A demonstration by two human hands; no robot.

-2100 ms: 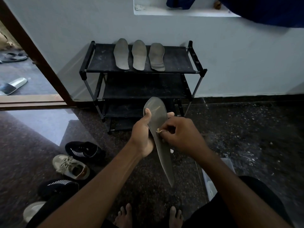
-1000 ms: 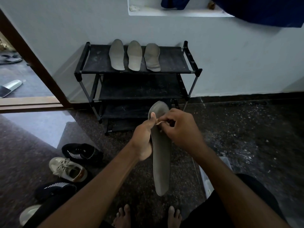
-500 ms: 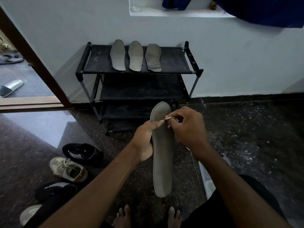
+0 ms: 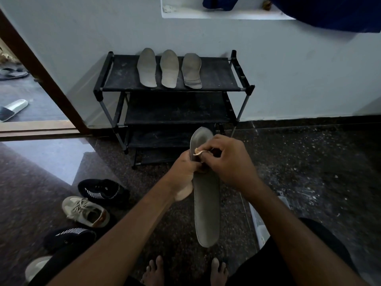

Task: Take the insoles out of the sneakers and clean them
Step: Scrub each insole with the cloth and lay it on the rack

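Since earlier: right hand (image 4: 228, 162) slid up insole (image 4: 206, 213) from middle toward top end; insole swung from slanted to near vertical. Right fingers (image 4: 216, 141) pinch pale scrap (image 4: 198, 152), likely cloth, against it. Left hand (image 4: 184, 170) grips insole's left edge. Three insoles (image 4: 169, 68) lie side by side on rack (image 4: 218, 79) top shelf. Four sneakers (image 4: 86, 211) on floor, left. Judgement: fourth insole mid-wipe, probably last; left to do: finish wiping, shelve.

3 insoles (image 4: 169, 68) lie on the black rack's top shelf (image 4: 218, 76).
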